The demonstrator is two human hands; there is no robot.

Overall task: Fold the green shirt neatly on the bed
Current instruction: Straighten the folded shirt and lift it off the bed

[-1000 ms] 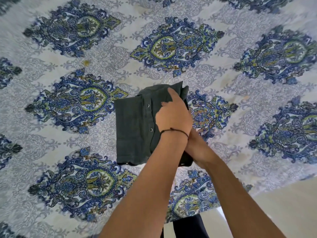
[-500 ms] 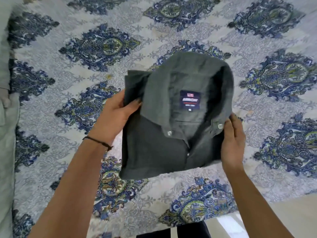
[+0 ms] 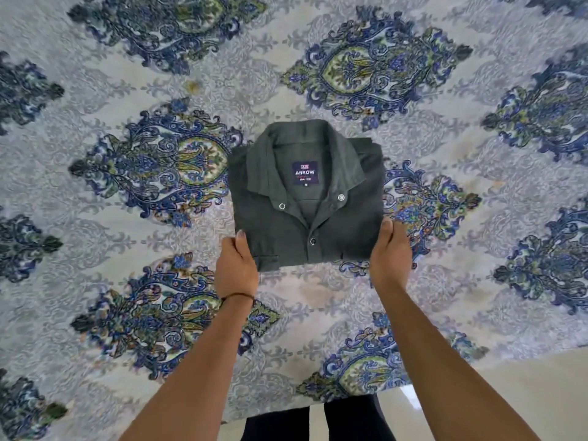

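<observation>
Green shirt (image 3: 273,230) lay folded into a compact rectangle near the middle of the bed (image 3: 95,90), collar away from me and front facing up. On my feed, the left hand (image 3: 236,270), with a thin dark band (image 3: 237,296) at the wrist, pinched the shirt's near-left corner: thumb on top, fingers tucked under the fabric (I could not see them). In the open collar sat a navy label (image 3: 305,173) reading ARROW, with snap buttons on either side and one below. The right hand (image 3: 389,253) pinched the near-right corner the same way, thumb pressed on the cloth. Further right, pale floor (image 3: 525,393) showed past the bed's edge.
</observation>
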